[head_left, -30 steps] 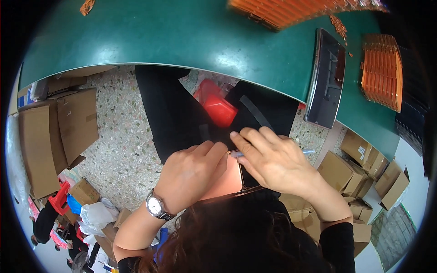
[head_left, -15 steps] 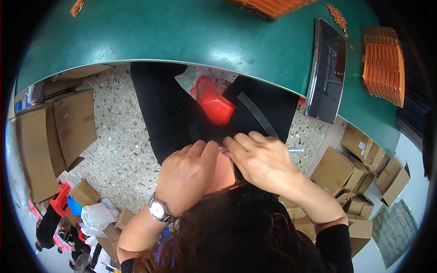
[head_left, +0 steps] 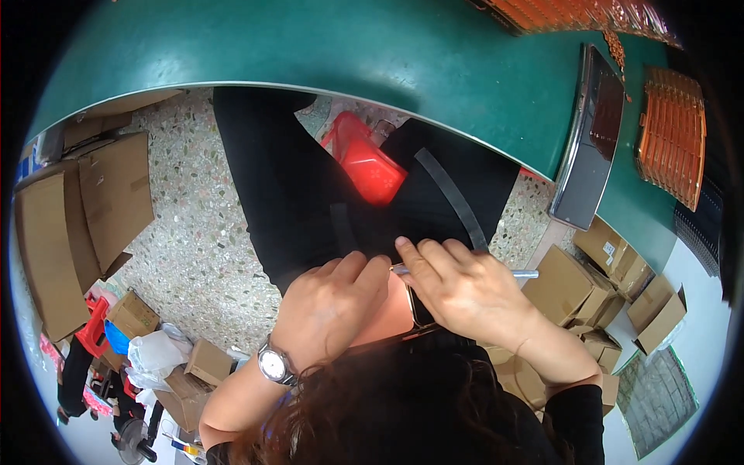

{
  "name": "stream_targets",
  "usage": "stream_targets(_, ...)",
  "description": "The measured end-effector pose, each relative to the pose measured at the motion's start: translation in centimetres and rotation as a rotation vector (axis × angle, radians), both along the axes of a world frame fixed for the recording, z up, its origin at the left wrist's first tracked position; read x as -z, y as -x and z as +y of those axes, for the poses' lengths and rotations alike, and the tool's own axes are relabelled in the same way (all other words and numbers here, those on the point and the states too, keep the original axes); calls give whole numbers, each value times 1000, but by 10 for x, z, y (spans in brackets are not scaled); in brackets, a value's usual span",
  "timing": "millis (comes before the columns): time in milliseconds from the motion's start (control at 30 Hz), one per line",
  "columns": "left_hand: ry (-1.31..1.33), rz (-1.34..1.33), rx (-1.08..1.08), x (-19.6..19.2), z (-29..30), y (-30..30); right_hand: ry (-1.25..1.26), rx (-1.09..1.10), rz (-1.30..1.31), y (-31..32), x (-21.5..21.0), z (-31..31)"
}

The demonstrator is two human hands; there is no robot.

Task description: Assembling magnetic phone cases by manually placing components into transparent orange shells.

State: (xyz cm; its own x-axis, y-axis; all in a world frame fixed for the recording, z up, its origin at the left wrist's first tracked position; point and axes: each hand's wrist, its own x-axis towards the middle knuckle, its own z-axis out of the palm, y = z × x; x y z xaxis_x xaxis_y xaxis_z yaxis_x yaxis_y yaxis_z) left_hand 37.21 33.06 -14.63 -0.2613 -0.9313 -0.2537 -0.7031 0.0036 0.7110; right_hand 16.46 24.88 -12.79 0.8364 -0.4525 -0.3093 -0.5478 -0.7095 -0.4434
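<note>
Close against my body, over my lap, lies a flat pink panel (head_left: 394, 316) with a dark, gold-edged border (head_left: 422, 308) on its right side. My left hand (head_left: 329, 302), with a watch at the wrist, is curled over the panel's left part, its fingertips hidden underneath. Closed around a slim silvery pen-like tool (head_left: 527, 273), my right hand (head_left: 473, 291) rests over the dark border, the index finger reaching toward the left hand. The tool's tip shows between the two hands, near the panel's upper edge. What the tip touches cannot be made out.
A green table (head_left: 310, 46) curves across the top. At its right edge rests a dark glossy framed panel (head_left: 593, 147), beside stacked orange trays (head_left: 673, 139) and small brown pieces (head_left: 614, 50). A red plastic object (head_left: 368, 167) sits between my legs. Cardboard boxes (head_left: 116, 190) stand both sides.
Both hands have shifted slightly right and nearer my body along with the panel and tool. My right index finger is straighter. The whole view has turned a little, moving the table items rightward.
</note>
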Motion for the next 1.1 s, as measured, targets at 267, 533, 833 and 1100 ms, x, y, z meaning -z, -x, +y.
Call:
stream_targets(267,-55,-14,-71,9,-3,4,6,-40,-58,-3,19,-3)
stream_targets(533,-46,3,-60,-5,-12,0,46,-111,-124,-5,9,-17)
stream_targets(833,-70,27,-138,1,-9,0,-18,6,-95,-11,12,-9)
stream_targets(1100,-129,80,-187,-1,-10,-22,-59,79,-7,-38,-10,-16)
